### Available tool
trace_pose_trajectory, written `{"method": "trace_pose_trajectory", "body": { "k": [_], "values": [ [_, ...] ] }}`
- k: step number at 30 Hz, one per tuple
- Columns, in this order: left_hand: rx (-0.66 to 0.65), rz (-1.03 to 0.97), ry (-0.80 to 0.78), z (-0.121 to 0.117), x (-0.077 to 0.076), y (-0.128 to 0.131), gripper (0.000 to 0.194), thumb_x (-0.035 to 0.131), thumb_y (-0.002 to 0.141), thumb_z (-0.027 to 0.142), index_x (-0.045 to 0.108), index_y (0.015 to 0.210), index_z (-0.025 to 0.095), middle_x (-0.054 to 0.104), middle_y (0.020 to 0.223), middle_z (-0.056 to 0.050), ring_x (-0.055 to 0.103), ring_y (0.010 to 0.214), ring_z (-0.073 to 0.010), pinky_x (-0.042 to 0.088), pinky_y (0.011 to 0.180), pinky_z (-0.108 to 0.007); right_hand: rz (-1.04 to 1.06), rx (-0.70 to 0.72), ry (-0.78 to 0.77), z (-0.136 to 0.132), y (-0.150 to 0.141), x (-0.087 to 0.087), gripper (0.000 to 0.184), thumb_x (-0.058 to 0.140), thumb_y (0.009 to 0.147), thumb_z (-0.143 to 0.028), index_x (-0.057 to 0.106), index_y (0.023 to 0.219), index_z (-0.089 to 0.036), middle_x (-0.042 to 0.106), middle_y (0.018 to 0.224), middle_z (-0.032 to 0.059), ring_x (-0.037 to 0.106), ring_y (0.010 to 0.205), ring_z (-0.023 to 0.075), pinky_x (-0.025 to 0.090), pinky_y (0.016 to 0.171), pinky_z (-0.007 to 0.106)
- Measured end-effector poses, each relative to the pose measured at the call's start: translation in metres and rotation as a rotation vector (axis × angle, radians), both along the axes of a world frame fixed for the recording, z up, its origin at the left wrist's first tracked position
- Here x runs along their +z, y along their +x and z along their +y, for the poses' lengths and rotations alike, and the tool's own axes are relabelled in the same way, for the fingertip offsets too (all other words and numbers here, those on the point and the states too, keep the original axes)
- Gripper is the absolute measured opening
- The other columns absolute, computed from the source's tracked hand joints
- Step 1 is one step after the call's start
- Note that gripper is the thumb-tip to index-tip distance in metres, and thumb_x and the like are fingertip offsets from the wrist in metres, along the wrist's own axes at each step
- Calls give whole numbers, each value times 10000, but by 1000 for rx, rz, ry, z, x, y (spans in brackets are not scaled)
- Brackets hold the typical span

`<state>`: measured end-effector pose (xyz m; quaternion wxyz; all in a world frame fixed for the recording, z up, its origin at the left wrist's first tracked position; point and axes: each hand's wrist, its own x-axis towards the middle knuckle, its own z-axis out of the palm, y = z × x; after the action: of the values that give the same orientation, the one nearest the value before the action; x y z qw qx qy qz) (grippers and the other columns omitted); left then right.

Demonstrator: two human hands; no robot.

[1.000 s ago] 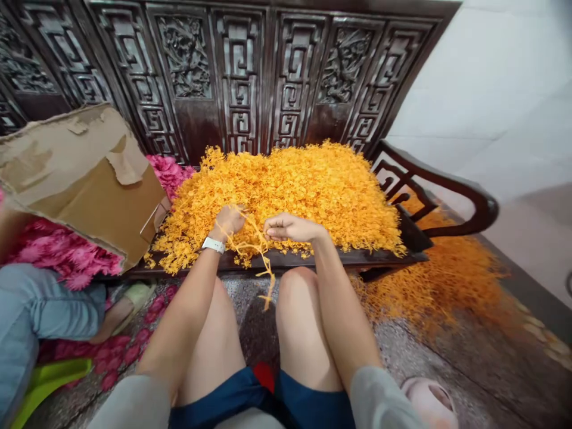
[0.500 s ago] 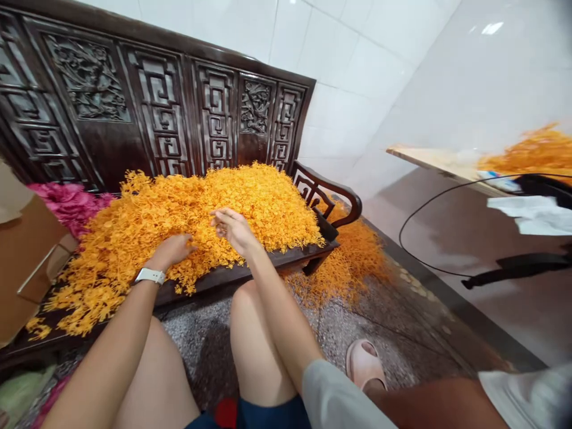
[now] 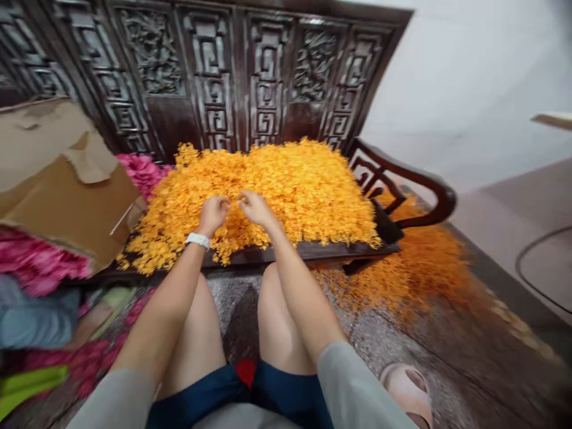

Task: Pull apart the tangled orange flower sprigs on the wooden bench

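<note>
Back left swings the view, more of the cardboard box [image 3: 58, 190] showing again! The left hand [image 3: 213, 215] and right hand [image 3: 256, 210] draw closer together at the yellow pile [image 3: 313, 190]; the strand dangling a second ago no longer hangs there.

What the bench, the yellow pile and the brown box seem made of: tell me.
Bench: apparently dark lacquered wood, carved, with glossy highlights.
Yellow pile: matte, frilly, evenly coloured; plastic or fabric, I can't tell.
Brown box: apparently matte cardboard, its paper layer peeling.
</note>
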<state>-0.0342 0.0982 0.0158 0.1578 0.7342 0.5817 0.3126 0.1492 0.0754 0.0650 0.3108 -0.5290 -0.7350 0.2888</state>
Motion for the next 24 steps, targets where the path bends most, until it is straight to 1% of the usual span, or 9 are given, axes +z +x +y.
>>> {"method": "trace_pose_trajectory", "body": {
  "k": [3,6,8,11,13,15,18,21,24],
  "values": [
    [124,-406,18,10,1,4,109,690,915,250,751,964,174,694,851,-65,654,784,-209,521,789,-326,-2,-99,-48,12,16,-24,212,648,1013,-261,684,1202,-173,726,949,65,685,933,256,540,936,413],
    [130,-659,32,15,0,8,119,737,883,235,718,984,175,716,935,-82,692,876,-200,549,842,-310,2,-78,-34,19,9,-30,409,717,998,-363,649,1349,-166,736,983,77,699,948,276,561,935,432],
    [63,-674,10,14,2,9,173,763,856,205,722,1021,171,753,1020,-104,725,976,-216,564,929,-331,-28,-57,38,21,-1,-28,502,751,974,-367,628,1411,-154,748,1116,133,704,1069,319,558,1007,480],
    [26,-508,32,13,6,4,172,740,869,172,765,1039,174,775,1094,-107,726,942,-221,558,974,-365,-68,-75,91,22,-13,-27,461,730,984,-331,645,1396,-143,726,1259,194,684,1207,367,539,1081,531],
    [176,-425,172,15,8,-4,156,702,901,156,767,1040,187,748,1159,-109,711,952,-227,541,1005,-376,-79,-51,80,22,-19,-27,375,711,995,-293,675,1339,-149,734,1222,187,689,1194,368,538,1084,533],
    [402,-435,319,20,9,-14,184,702,920,150,724,1095,199,696,1220,-117,693,1064,-244,511,1071,-381,-79,4,76,22,-25,-28,311,706,1000,-269,697,1288,-153,742,1162,174,695,1146,357,541,1071,526],
    [607,-533,310,31,6,-26,267,776,931,209,630,1155,199,661,1129,-88,668,1104,-244,488,1093,-378,-55,69,102,21,-39,-28,256,691,1024,-281,710,1245,-154,738,1127,168,689,1096,341,548,1043,515],
    [596,-645,164,38,2,-29,288,835,896,208,607,1072,196,602,892,9,643,880,-188,509,926,-321,-40,70,163,23,-59,-31,230,634,1063,-268,717,1233,-138,719,1201,185,674,1158,343,539,1080,510],
    [470,-813,107,38,6,-27,173,805,872,139,644,918,180,587,786,32,586,751,-138,482,786,-263,-41,42,201,30,-79,-43,280,593,1081,-228,693,1312,-105,685,1341,222,634,1290,373,503,1163,538]
  ]
}}
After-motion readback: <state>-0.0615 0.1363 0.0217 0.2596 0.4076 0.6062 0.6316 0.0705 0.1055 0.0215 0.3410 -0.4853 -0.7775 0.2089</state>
